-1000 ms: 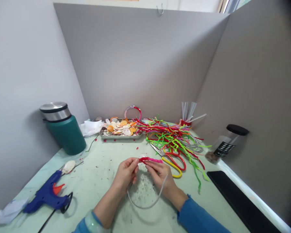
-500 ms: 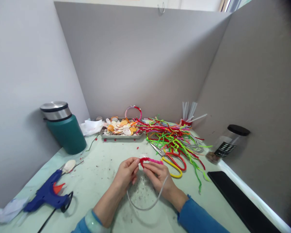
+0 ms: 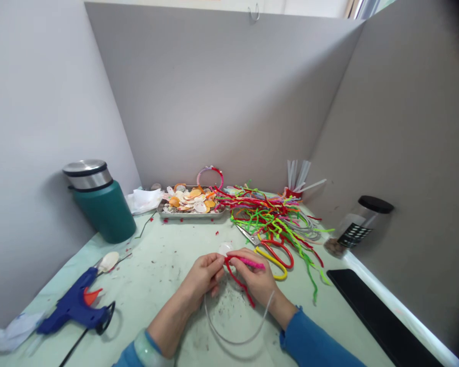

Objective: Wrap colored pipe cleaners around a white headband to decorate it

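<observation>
A pale thin hoop (image 3: 235, 343) is held in front of me over the table, its bare part curving below my hands. Pink pipe cleaner (image 3: 253, 263) covers a stretch of its top, by my right fingers. My left hand (image 3: 202, 278) pinches the hoop where a red pipe cleaner (image 3: 241, 285) meets it. Closed over the wrapped stretch, my right hand (image 3: 258, 280) has its thumb and fingers at the red strand. The strand's loose end hangs down between my hands. Just beyond them lies a small clear round piece (image 3: 225, 248).
Scissors (image 3: 265, 250) lie beyond my right hand, beside a pile of pipe cleaners (image 3: 271, 214). A shell-filled tray (image 3: 191, 215) stands at the back, a wrapped ring (image 3: 210, 168) behind it. Left are a glue gun (image 3: 76, 300) and green bottle (image 3: 103, 209); right, a jar (image 3: 357, 227).
The red strand's end has come round and now hangs down between my hands. The hoop's bare part has swung slightly right and lower.
</observation>
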Available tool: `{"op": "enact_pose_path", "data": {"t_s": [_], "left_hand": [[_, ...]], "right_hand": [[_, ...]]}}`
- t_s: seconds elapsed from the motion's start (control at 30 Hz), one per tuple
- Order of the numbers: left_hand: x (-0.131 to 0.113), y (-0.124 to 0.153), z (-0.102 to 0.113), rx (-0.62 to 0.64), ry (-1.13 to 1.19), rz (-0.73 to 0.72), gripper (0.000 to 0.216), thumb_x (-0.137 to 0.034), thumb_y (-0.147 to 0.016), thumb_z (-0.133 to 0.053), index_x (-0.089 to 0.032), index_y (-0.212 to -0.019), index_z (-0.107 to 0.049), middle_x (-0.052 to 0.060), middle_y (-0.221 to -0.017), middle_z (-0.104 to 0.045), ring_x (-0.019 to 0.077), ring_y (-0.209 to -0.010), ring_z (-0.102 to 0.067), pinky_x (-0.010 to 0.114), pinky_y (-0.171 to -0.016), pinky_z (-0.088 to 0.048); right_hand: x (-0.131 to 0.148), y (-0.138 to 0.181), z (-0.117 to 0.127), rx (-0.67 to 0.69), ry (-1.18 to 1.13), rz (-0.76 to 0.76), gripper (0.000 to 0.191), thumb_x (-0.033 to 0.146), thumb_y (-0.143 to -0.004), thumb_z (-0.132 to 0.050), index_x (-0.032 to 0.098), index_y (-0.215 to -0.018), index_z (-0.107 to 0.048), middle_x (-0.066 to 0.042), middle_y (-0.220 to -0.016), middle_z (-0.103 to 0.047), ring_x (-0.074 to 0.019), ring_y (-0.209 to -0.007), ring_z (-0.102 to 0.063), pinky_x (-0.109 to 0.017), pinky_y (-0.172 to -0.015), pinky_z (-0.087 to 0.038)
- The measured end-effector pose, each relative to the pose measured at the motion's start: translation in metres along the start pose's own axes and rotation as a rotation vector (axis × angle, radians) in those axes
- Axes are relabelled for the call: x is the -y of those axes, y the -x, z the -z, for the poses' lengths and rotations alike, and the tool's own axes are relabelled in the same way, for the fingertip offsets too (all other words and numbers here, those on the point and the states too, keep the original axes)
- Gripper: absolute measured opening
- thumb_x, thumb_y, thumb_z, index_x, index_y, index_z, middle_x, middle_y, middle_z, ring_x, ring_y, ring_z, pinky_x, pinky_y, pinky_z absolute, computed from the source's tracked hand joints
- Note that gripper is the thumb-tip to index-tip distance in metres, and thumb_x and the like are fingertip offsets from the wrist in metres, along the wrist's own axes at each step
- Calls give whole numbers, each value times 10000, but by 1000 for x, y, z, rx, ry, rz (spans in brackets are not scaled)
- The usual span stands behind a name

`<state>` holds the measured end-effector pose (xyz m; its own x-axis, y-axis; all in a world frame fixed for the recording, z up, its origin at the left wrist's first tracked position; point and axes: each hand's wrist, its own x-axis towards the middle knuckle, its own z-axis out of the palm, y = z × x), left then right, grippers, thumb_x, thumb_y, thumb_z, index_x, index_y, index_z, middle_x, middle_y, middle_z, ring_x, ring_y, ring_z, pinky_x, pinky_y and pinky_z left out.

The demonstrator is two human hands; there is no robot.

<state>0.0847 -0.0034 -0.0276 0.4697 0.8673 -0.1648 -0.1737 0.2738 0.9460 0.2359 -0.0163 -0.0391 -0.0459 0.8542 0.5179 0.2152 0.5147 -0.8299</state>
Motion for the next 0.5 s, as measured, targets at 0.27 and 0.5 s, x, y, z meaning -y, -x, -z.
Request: {"op": "enact_pose_path", "data": {"t_s": [0.27,0.5], "left_hand": [[-1,1,-1,10,-104,-20,295,-450,-743,-575,-175,-717,-473,-88,-532,-382,26,-339,-235,159,-326,-286],[6,-1,0,-132,-506,-285,109,-261,-740,-569,-162,-778,-542,-32,-663,-519,76,-522,-408,177,-489,-335]], "right_hand": [[1,0,0,-36,24,5,154,242,-821,-557,208,-862,-702,-52,-796,-675,-178,-756,-615,-301,-693,-500],[3,0,-2,-16,8,3,161,238,-829,-546,213,-859,-702,-48,-788,-679,-176,-746,-620,-303,-691,-503]]}}
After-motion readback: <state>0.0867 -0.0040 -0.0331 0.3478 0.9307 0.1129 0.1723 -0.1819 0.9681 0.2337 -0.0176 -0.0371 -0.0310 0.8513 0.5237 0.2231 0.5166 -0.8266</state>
